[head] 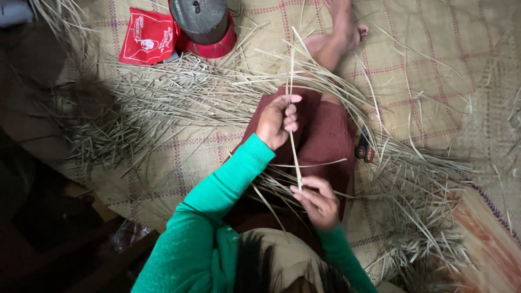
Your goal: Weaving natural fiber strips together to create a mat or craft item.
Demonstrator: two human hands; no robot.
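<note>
Mat (434, 49): tan, purple-red checks. Sleeves (217, 201): green. Skirt (323, 135): maroon. Packet (147, 37), upper left: red, white print. Strips (179, 92): pale straw. Pot (203, 19): grey, red base.

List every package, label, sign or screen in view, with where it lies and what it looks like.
Red packet: a flat, roughly square pouch, red with white print, lying on the woven mat at the top left, just left of the dark round container on a red base.
No signs or screens show.
</note>
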